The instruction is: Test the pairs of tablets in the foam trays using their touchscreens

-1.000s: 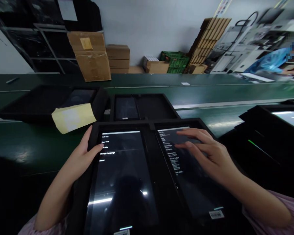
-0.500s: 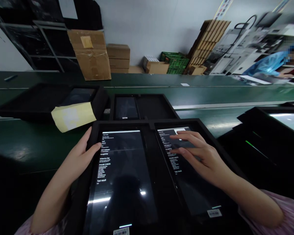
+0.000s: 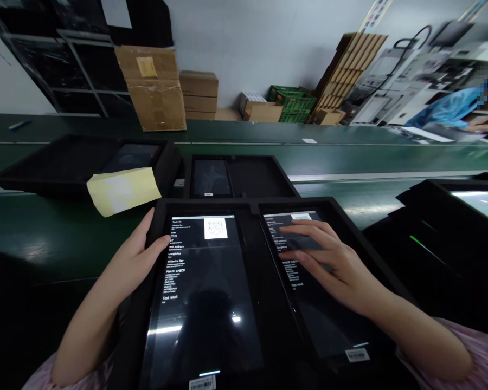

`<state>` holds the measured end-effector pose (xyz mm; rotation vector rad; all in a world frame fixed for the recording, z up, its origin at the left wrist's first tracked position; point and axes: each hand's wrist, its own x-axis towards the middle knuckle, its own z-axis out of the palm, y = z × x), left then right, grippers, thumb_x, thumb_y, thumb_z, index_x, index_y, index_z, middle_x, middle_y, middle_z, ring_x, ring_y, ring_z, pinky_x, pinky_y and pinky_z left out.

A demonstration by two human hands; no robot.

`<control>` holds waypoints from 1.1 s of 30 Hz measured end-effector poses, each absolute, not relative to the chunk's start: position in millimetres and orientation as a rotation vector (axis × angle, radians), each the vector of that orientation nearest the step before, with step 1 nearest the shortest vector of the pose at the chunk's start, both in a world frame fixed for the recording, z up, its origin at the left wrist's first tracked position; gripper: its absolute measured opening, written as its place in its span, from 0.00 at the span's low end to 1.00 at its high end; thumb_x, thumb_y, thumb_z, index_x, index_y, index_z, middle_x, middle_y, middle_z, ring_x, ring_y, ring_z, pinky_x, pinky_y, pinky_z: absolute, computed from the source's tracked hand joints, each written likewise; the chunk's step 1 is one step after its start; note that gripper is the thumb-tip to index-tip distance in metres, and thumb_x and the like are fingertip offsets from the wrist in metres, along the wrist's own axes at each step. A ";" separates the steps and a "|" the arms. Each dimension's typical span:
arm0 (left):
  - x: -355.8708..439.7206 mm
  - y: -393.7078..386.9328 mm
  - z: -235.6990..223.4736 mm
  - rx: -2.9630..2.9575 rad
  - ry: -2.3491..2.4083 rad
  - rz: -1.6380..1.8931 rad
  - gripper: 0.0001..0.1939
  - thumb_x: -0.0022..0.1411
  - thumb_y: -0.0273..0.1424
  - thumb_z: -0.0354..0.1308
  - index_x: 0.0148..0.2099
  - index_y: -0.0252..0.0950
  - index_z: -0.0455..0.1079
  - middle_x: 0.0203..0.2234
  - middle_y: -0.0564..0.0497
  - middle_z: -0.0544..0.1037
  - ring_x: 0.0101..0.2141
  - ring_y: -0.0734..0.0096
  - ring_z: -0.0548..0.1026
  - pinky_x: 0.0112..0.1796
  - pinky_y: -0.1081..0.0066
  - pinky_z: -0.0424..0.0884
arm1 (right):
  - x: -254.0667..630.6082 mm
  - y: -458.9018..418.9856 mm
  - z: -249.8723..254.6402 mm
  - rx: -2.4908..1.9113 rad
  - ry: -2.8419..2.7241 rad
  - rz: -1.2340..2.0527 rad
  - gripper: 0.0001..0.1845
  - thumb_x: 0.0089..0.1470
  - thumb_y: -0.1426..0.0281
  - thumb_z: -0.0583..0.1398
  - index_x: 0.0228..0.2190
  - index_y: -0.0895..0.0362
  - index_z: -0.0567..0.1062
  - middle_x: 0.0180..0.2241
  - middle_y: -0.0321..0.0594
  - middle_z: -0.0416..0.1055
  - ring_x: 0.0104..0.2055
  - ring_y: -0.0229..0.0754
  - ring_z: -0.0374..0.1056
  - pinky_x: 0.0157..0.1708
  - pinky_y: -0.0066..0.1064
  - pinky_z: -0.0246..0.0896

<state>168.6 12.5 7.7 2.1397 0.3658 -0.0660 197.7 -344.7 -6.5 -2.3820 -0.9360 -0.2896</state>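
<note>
Green worktop [image 3: 244,154] spanning room, grey wall [image 3: 268,38] behind it, black metal shelving [image 3: 81,70] back left, cardboard boxes [image 3: 154,89] and green crates [image 3: 293,105] behind worktop, wooden pallet [image 3: 352,70] leaning beyond crates

I've got two black tablets lying flat side by side, screens lit. The left tablet [image 3: 203,314] shows a Test Info page with a QR code [image 3: 215,228] at top, a PHASE CHECK list and Test result: Fail. The right tablet [image 3: 333,319] shows similar text, partly covered, with a barcode label [image 3: 357,355] at its lower edge.
</note>
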 end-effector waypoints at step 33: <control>162.3 13.1 -1.7 2.241 0.347 -0.008 0.49 0.61 0.55 0.58 0.75 0.43 0.42 0.74 0.47 0.43 0.71 0.50 0.45 0.67 0.49 0.47 | 209.3 -354.1 -32.6 -2.562 -0.570 -0.576 0.22 0.68 0.59 0.49 0.45 0.48 0.81 0.58 0.44 0.67 0.68 0.60 0.51 0.62 0.63 0.54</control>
